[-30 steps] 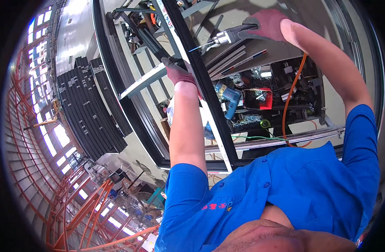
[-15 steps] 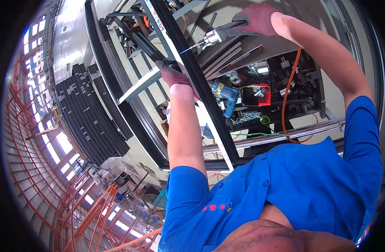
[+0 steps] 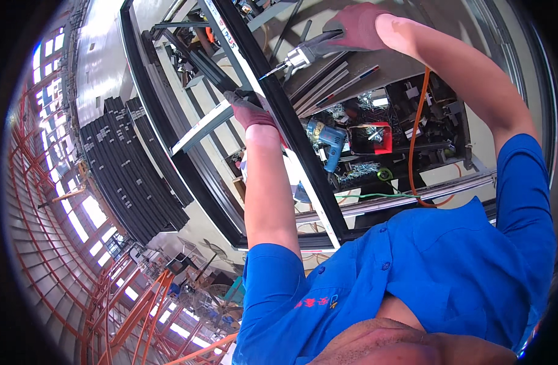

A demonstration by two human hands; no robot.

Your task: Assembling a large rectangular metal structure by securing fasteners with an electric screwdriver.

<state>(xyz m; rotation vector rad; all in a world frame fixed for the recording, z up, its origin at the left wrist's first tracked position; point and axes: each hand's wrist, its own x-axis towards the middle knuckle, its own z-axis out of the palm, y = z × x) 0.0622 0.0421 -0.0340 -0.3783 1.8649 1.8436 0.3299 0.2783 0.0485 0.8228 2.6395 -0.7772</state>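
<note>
Stacked dark profiles [image 3: 129, 170] lie well left of the left hand [image 3: 248, 111], whose fingers curl around a grey crossbar [image 3: 203, 126]. The right hand [image 3: 355, 30] wraps its fingers around a power driver [image 3: 298, 58], whose bit reaches past them to the black frame bar [image 3: 302, 152]; a blue drill [image 3: 333, 141] lies nearer the wearer than those fingers.

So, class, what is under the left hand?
The left hand covers the end of a pale crossbar nearest the long black bar; most of the crossbar shows. Whether the covered end touches the bar cannot be seen.
</note>
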